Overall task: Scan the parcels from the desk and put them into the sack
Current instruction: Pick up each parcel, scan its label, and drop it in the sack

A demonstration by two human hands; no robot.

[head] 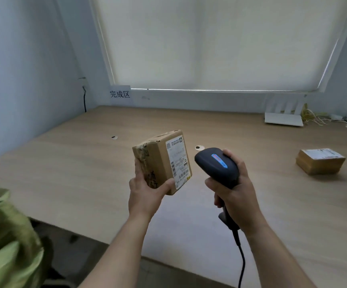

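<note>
a pale wooden desk (pixel 75 159) ran back to a wall under a drawn white roller blind (pixel 210 42), with a small paper sign (pixel 120 94) taped at the blind's lower left corner. above the desk, near the middle of the view, the left hand (pixel 145 192) held up a small cardboard parcel (pixel 162 161), thumb along its near lower edge and fingers curled round the far taped side. the right hand (pixel 234 190) was wrapped round the grip of a dark corded scanner (pixel 217 166), whose head pointed at the parcel from just beside it, a blue light glowing on top.

the parcel looked light, since one hand carried it without strain, and stiff enough to keep its box shape. its tape was wrinkled and the corners a little crushed, so the card would probably give under a hard squeeze. the tape might be slick; bare card on the narrow sides seemed the better place to hold, leaving the label face uncovered.

it was brown, taped in bands with dark writing on one side, and its white shipping label with barcodes faced the scanner.

a second parcel (pixel 320 161), flatter, lay on the desk well to the right. the green sack (pixel 8 235) gaped at the lower left, beside the desk's near edge. a white router (pixel 283 119) stood at the far right.
</note>
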